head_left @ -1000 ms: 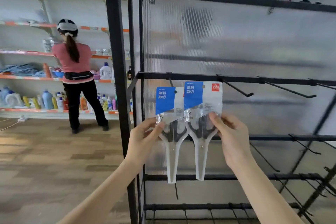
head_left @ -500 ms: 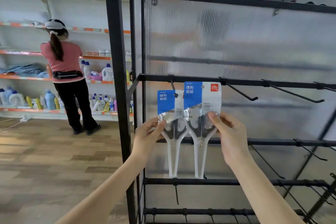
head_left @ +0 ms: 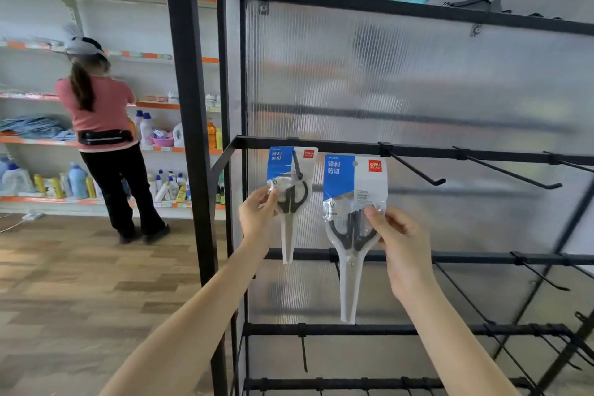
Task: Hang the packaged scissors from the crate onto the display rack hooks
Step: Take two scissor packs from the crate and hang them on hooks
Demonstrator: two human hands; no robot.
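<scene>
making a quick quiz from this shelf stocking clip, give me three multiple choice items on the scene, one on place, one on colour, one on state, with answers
1. Where is the left scissors pack?
A. on a top-rail hook
B. lying on the floor
C. on the bottom rail

2. What colour is the upper-left panel of the right scissors pack?
A. green
B. blue
C. yellow

3. What is the right hand doing?
A. hanging open, holding nothing
B. pinching the right scissors pack
C. gripping a rail

Answers:
1 A, the hook passes through the card's top while the left hand steadies it.
2 B, the panel beside the red logo is blue.
3 B, thumb and fingers close on the pack at the handles.
</scene>
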